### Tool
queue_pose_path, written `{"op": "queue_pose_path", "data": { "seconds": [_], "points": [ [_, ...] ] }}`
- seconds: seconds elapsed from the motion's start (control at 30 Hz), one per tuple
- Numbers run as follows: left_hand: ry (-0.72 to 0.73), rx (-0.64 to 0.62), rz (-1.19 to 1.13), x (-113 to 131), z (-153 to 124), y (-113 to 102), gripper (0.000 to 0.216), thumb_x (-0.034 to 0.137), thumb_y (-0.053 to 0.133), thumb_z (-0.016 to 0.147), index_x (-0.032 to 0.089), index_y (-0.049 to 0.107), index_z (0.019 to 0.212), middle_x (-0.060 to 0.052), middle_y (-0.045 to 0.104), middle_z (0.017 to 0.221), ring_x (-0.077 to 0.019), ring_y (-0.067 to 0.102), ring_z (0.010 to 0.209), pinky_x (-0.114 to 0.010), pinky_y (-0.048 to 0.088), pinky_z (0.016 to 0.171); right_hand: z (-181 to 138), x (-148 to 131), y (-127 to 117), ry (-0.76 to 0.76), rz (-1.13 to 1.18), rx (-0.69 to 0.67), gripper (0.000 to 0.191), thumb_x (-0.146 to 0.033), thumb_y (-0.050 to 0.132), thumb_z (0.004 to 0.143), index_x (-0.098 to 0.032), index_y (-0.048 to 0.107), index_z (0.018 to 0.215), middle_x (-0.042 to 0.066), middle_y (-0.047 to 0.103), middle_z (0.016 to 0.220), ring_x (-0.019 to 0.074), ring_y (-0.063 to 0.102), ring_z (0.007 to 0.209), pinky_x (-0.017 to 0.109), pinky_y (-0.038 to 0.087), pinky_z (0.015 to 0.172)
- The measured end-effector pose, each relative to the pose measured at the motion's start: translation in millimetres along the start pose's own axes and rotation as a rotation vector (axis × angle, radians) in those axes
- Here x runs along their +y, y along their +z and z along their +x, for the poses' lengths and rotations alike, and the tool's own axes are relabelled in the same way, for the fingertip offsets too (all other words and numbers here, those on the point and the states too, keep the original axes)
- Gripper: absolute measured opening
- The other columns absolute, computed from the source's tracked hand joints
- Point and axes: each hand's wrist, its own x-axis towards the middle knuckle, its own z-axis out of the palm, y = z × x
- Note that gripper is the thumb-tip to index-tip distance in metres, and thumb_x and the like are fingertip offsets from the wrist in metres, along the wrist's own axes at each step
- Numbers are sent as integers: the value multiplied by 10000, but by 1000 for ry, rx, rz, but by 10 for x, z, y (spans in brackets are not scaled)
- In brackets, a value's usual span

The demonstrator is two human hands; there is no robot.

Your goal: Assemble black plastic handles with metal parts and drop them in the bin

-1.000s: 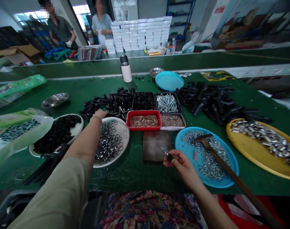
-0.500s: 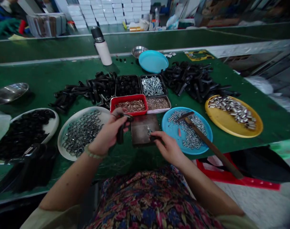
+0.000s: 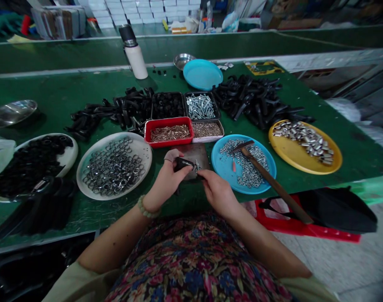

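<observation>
My left hand (image 3: 166, 181) is closed around a black plastic handle-like part (image 3: 183, 163) with pale lettering on its side. Between the fingertips of my right hand (image 3: 220, 192) is a small silver metal piece (image 3: 196, 165), with something dark at its lower end that I cannot make out. Both hands are close together over a flat metal plate (image 3: 203, 153), and the handle's end is right beside the metal piece. Whether the two parts touch is hard to tell.
A hammer (image 3: 267, 175) lies across a blue tray (image 3: 214, 167) of nuts, its handle past the table edge. Around stand a red bin (image 3: 169, 144) of pins, a white tray (image 3: 84, 191) of rings, a yellow tray (image 3: 289, 161) of metal sleeves and a thermos (image 3: 136, 62).
My left hand has moved right with the black handle part, bringing it against or close to the metal piece in my right hand. My right hand stays nearly in place.
</observation>
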Motion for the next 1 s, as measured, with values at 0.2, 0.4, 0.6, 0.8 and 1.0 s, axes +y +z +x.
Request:
{"op": "queue_pose_path", "data": {
  "seconds": [0.2,0.4,0.6,0.8,1.0],
  "points": [
    [-168,-59,-228,-61,21,71,398,246,694,736,224,427,1030,77,489,660,-53,452,515,-150,347,463,-112,-62,82,136,275,65,299,-116,436,903,-225,531,1164,87,665,1083,193,650,1011,364,545,877],
    [-254,-250,-223,-35,26,8,365,278,702,740,209,477,1020,53,504,740,-48,466,550,-154,351,473,-152,-22,60,225,584,-15,230,-177,416,945,-235,498,1152,48,674,969,156,685,856,330,569,775],
    [-171,-454,50,-80,14,-170,406,265,654,800,221,445,1144,60,457,753,-56,431,579,-179,348,515,-31,59,-230,122,487,-329,246,-144,443,921,-223,545,1131,66,655,1070,175,651,985,366,529,882],
    [18,-472,141,-95,-44,-132,531,219,768,692,207,450,1116,-2,544,961,-130,551,842,-260,447,774,43,99,-177,431,1191,-341,323,-257,588,895,-235,395,1153,-8,669,882,124,700,720,281,579,677],
    [-21,-321,-55,-177,-85,-54,511,243,768,692,221,465,1103,26,576,839,-120,591,702,-249,474,686,58,58,-125,537,1287,-290,344,-348,671,842,-217,443,1065,-7,692,849,125,706,710,266,575,662]
  ]
}}
